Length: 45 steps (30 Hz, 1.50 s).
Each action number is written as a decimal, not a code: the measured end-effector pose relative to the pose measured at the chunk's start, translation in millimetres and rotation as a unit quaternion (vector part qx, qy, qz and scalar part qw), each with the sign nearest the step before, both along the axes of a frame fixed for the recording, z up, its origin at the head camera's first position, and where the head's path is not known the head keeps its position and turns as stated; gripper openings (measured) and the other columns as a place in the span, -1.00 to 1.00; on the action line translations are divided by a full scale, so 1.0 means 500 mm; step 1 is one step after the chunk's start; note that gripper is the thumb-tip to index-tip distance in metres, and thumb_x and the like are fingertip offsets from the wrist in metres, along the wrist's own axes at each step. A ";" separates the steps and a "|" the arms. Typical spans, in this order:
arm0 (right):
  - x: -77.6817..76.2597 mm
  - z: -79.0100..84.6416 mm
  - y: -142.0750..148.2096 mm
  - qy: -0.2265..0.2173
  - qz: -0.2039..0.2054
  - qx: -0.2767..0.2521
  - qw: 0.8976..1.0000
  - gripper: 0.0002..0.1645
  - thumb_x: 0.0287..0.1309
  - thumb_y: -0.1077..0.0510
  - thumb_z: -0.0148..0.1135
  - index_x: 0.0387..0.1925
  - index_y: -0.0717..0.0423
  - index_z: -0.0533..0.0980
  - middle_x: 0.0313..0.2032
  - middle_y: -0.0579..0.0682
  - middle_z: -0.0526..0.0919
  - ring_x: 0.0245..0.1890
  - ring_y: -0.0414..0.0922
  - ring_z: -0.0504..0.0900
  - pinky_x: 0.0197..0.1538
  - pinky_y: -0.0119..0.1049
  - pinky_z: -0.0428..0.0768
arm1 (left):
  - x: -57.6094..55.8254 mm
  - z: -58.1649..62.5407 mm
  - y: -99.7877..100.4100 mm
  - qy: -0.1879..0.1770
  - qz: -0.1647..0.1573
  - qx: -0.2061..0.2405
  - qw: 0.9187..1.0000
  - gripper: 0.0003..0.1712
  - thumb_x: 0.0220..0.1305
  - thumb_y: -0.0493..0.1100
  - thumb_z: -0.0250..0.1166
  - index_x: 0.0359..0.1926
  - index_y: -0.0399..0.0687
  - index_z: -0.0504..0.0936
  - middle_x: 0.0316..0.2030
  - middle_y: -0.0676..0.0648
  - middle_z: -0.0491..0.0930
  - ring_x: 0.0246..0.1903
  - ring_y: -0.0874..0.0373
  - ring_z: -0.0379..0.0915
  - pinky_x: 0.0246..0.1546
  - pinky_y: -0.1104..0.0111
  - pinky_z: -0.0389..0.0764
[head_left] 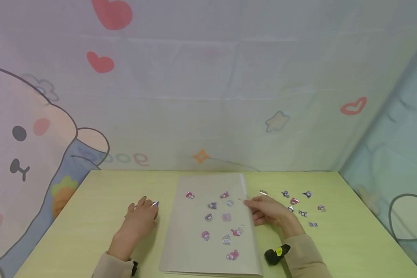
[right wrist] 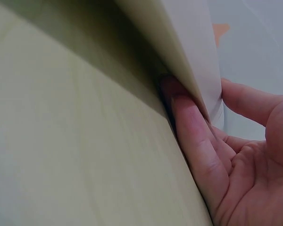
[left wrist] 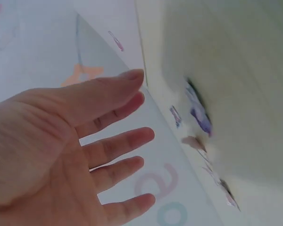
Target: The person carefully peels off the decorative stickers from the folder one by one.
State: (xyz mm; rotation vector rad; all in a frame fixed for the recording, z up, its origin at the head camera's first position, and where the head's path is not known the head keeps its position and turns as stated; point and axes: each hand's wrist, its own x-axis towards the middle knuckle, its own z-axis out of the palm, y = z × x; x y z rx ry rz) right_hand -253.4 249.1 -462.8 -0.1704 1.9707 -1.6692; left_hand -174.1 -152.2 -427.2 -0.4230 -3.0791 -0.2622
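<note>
A large pale booklet [head_left: 191, 239] lies on the table with several small cartoon stickers [head_left: 226, 217] scattered over its face. My right hand [head_left: 269, 210] pinches its right edge, thumb on top. In the right wrist view, fingers [right wrist: 198, 136] reach under the lifted edge. To the left of the booklet, my left hand [head_left: 139, 218] hovers low over a few loose stickers. A purple and white sticker [left wrist: 198, 110] lies in front of its fingertips in the left wrist view. The left thumb and fingers are spread apart with nothing between them.
Several more loose stickers [head_left: 302, 213] lie on the yellow-green table [head_left: 347, 239], right of the right hand. A black device with a yellow label [head_left: 277, 255] sits at the right wrist. Behind the table hangs a printed cloth [head_left: 194, 77] with hearts and a bear.
</note>
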 end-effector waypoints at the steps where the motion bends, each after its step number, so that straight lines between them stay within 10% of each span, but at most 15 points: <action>1: 0.000 0.000 0.000 0.000 0.000 -0.001 1.000 -0.52 0.38 -0.04 0.14 -0.09 0.38 0.51 -0.31 0.20 0.70 -0.51 -0.10 0.69 -0.35 -0.24 0.67 | 0.002 0.001 0.006 0.003 -0.007 0.006 1.000 -0.72 0.11 -0.29 0.45 -0.43 -0.05 0.44 -0.06 -0.21 0.47 0.31 -0.35 0.11 0.15 -0.31 0.15; 20: -0.004 -0.004 0.002 -0.001 0.005 -0.004 1.000 -0.50 0.39 -0.04 0.12 -0.07 0.39 0.50 -0.32 0.20 0.70 -0.52 -0.11 0.69 -0.37 -0.25 0.66 | 0.022 -0.012 0.124 0.013 -0.118 0.038 0.992 -0.87 0.17 -0.18 0.42 -0.38 -0.06 0.60 0.08 -0.22 0.50 0.31 -0.28 0.18 0.15 -0.20 0.29; 32: -0.005 -0.007 0.001 -0.001 0.001 -0.001 1.000 -0.51 0.38 -0.05 0.14 -0.08 0.38 0.51 -0.33 0.20 0.70 -0.52 -0.11 0.68 -0.37 -0.24 0.67 | 0.025 -0.023 0.173 0.012 -0.133 0.004 0.991 -0.78 0.22 -0.10 0.39 -0.16 -0.10 0.68 0.14 -0.16 0.50 0.32 -0.17 0.21 0.21 -0.08 0.31; 45: -0.005 -0.007 0.000 0.001 0.004 -0.003 1.000 -0.52 0.40 -0.03 0.12 -0.09 0.40 0.49 -0.34 0.19 0.70 -0.51 -0.10 0.69 -0.36 -0.24 0.67 | 0.031 -0.023 0.207 0.020 -0.130 0.007 0.991 -0.88 0.17 -0.11 0.42 -0.42 0.05 0.62 0.05 -0.10 0.55 0.29 -0.18 0.25 0.19 -0.11 0.31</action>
